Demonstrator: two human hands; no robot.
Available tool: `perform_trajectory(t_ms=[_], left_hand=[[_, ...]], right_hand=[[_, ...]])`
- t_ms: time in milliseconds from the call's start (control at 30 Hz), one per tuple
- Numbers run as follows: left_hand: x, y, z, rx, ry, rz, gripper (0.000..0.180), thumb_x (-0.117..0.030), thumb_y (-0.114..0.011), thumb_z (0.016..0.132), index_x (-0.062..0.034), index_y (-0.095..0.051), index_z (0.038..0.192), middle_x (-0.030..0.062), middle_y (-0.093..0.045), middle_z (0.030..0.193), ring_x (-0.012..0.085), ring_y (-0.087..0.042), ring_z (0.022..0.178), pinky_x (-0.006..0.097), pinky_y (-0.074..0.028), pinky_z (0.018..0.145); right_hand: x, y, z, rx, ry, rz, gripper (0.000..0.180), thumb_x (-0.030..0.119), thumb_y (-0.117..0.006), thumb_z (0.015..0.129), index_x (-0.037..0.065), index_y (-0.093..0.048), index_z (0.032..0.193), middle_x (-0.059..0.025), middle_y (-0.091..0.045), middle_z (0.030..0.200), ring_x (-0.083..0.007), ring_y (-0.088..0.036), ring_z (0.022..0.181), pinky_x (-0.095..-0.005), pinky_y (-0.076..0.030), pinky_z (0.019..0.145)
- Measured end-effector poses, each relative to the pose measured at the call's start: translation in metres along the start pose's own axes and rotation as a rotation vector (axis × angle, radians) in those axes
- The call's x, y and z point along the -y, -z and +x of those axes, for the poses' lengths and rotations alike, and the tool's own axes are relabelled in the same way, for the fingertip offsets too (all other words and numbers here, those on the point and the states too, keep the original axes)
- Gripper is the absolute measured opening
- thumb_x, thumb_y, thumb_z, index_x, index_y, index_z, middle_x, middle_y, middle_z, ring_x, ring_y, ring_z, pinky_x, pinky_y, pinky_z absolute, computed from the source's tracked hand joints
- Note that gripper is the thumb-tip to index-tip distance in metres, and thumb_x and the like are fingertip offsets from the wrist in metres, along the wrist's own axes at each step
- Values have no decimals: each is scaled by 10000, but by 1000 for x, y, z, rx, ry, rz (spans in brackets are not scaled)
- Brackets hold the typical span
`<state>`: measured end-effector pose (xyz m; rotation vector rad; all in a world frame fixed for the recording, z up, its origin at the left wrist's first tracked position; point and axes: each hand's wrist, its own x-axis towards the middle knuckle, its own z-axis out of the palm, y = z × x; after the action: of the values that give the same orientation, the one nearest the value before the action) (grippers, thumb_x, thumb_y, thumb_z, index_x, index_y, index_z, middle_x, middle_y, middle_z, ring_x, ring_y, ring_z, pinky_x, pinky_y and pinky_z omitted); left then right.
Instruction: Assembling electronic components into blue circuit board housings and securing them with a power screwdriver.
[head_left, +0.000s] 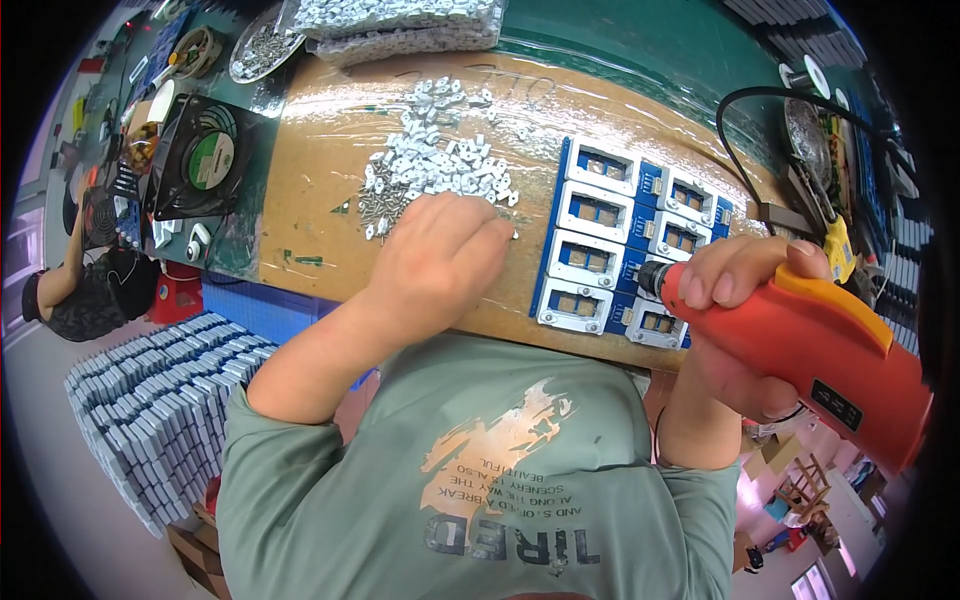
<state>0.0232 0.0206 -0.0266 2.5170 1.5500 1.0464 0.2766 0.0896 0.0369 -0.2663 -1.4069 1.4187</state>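
Note:
My right hand point(725, 275) grips a red cordless electric screwdriver point(820, 345) with an orange strip and a small dark display. Its black chuck point(653, 278) points left, over a blue circuit board panel point(640, 215) that carries several white rectangular frames point(597, 210). Whether the bit touches a screw there cannot be seen. My left hand point(445, 255) is closed, fingers curled down at the near edge of a pile of small white plastic pieces point(440, 150). Loose silver screws point(380, 205) lie just beside it. What its fingers hold, if anything, is hidden.
Clear bags of white pieces point(400, 25) lie at the back, near a dish of metal parts point(265, 45). A black fan point(205, 155) stands left. A black cable point(735, 100) arcs at right. Stacked grey-white parts point(165, 400) rise at lower left; another person point(95, 290) sits beyond.

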Motion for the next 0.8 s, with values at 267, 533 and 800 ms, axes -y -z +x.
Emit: perform_trajectory(t_ms=[267,533,800], left_hand=[[-1,7,5,73,-29,5,261,2,-705,682,-32,-638,933,75,-593,876,250,-584,754,362,-464,670],[-3,11,9,166,-42,-58,230,-4,-670,701,-41,-640,926,75,-593,886,252,-589,759,357,-470,679],[-4,10,16,232,225,-180,138,-56,-703,740,-65,-648,867,81,-596,859,285,-605,797,373,-500,700]], right_hand=[[1,1,0,8,2,9,978,563,-786,690,3,-388,1386,-112,-586,953,-217,-596,821,-326,-512,736],[1,3,-2,18,-16,15,986,557,-788,685,7,-373,1390,-115,-579,967,-222,-587,851,-335,-507,747],[3,-3,0,-6,-60,4,1006,553,-797,666,7,-362,1390,-119,-576,975,-242,-583,885,-358,-513,770]])
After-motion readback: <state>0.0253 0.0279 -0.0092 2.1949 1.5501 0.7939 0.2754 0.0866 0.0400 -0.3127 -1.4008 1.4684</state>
